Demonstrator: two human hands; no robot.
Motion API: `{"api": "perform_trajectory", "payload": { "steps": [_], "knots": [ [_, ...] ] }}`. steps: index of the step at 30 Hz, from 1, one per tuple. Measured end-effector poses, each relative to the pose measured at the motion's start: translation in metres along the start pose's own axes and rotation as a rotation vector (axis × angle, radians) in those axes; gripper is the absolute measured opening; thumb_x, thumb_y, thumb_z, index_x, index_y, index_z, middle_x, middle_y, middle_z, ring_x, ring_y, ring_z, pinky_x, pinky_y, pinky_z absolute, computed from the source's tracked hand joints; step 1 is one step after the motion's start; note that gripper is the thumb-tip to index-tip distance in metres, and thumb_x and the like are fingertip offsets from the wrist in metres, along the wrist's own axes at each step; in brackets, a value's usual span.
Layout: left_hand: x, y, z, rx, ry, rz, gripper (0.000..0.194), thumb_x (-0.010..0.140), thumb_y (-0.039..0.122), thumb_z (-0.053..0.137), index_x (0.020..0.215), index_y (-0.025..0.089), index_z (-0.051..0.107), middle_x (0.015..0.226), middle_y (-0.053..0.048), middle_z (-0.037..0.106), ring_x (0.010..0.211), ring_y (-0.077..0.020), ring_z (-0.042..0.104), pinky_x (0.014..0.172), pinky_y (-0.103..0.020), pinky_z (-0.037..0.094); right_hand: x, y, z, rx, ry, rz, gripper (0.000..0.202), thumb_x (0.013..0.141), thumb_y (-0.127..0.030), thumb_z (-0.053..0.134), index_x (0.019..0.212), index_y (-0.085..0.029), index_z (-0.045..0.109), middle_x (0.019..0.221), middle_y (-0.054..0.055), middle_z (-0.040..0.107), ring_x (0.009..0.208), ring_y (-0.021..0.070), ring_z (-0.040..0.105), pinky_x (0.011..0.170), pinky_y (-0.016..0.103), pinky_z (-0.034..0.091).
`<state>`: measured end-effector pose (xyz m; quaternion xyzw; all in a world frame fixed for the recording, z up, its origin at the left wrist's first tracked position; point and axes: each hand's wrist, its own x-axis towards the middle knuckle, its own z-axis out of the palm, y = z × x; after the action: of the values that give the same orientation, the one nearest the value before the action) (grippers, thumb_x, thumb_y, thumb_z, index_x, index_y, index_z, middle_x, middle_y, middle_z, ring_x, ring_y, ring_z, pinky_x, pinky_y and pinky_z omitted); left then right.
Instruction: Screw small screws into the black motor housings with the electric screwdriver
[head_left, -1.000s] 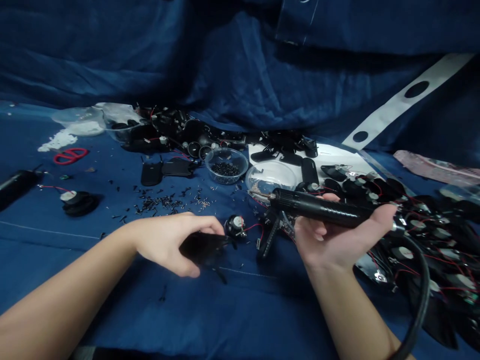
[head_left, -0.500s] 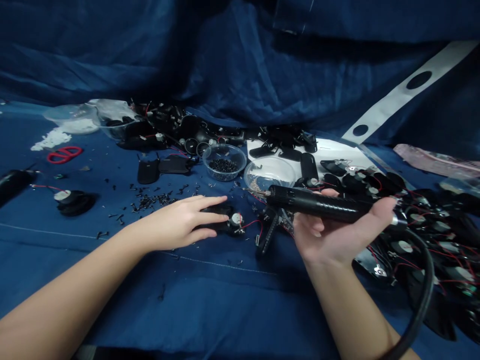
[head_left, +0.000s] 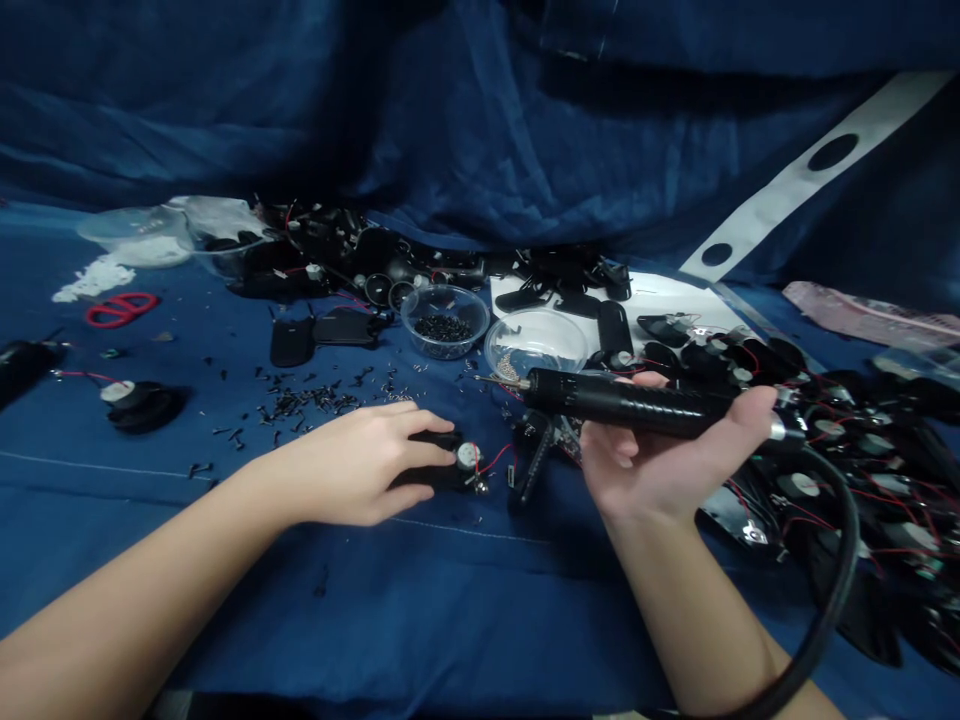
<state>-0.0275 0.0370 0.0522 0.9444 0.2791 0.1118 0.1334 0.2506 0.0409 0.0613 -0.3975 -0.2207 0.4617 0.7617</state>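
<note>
My left hand (head_left: 367,462) lies palm down over a small black plastic housing (head_left: 429,468) on the blue cloth. Its fingers and thumb curve around the housing, which is partly hidden beneath them. A white round component (head_left: 469,457) with red wires sits at the housing's right end. In my right hand (head_left: 660,455), palm up, lies a black electric screwdriver (head_left: 622,397) with a thick cable. Its metal bit points left, above the cloth and in front of a clear bowl (head_left: 551,340) holding small light-coloured screws. Another bowl (head_left: 445,322) contains black screws.
Loose black screws (head_left: 300,402) are scattered beyond my left hand. Red-handled scissors (head_left: 121,309) and a wired black part (head_left: 142,403) lie to the left. Wired black housings (head_left: 832,480) are heaped at right. More black parts line the back, beside white paper (head_left: 675,292).
The fingers of my left hand have bent a little more around the black housing. My right hand keeps the screwdriver at nearly the same place; the view has shifted slightly.
</note>
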Motion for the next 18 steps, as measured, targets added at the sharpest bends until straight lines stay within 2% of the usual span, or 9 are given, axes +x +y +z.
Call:
{"api": "perform_trajectory", "payload": {
  "steps": [5,9,12,15,18],
  "knots": [
    [-0.004,0.0,0.0,0.008,-0.027,0.041,0.04,0.095,0.024,0.069,0.134,0.03,0.073,0.152,-0.009,0.063,0.126,-0.0347,0.067,0.113,-0.057,0.052,0.0,0.0,-0.001,0.006,-0.013,0.011,0.071,0.075,-0.088,0.041,0.07,-0.021,0.065,0.041,-0.006,0.036,0.031,0.0077,0.025,0.031,0.024,0.02],
    [-0.002,-0.009,0.002,-0.017,-0.048,0.05,0.034,0.096,0.023,0.067,0.128,0.028,0.075,0.154,-0.009,0.061,0.127,-0.034,0.066,0.111,-0.057,0.053,-0.001,0.0,-0.001,0.027,-0.038,0.007,0.068,0.07,-0.085,0.052,0.07,-0.019,0.067,0.043,-0.005,0.043,0.029,0.008,0.032,0.033,0.025,0.021],
    [0.0,-0.009,0.002,-0.023,-0.063,0.049,0.03,0.097,0.032,0.069,0.126,0.027,0.077,0.153,-0.01,0.062,0.127,-0.0349,0.067,0.113,-0.058,0.052,-0.001,0.001,-0.001,0.021,-0.041,-0.01,0.067,0.071,-0.085,0.052,0.071,-0.019,0.067,0.044,-0.005,0.045,0.027,0.0077,0.032,0.033,0.024,0.02],
    [0.0,0.002,0.004,0.019,-0.045,-0.028,0.033,0.098,0.042,0.068,0.124,0.025,0.078,0.146,-0.013,0.066,0.121,-0.0346,0.071,0.106,-0.054,0.058,-0.001,0.002,-0.001,0.008,-0.042,-0.013,0.07,0.071,-0.088,0.051,0.071,-0.02,0.067,0.042,-0.006,0.045,0.027,0.0074,0.032,0.033,0.024,0.023],
    [0.0,0.016,0.007,0.107,-0.018,-0.133,0.034,0.1,0.043,0.066,0.123,0.022,0.08,0.139,-0.016,0.07,0.113,-0.0363,0.074,0.093,-0.051,0.064,-0.001,0.002,-0.001,0.015,-0.058,-0.012,0.07,0.069,-0.088,0.055,0.07,-0.02,0.068,0.042,-0.006,0.046,0.027,0.0075,0.032,0.032,0.024,0.023]
  ]
}}
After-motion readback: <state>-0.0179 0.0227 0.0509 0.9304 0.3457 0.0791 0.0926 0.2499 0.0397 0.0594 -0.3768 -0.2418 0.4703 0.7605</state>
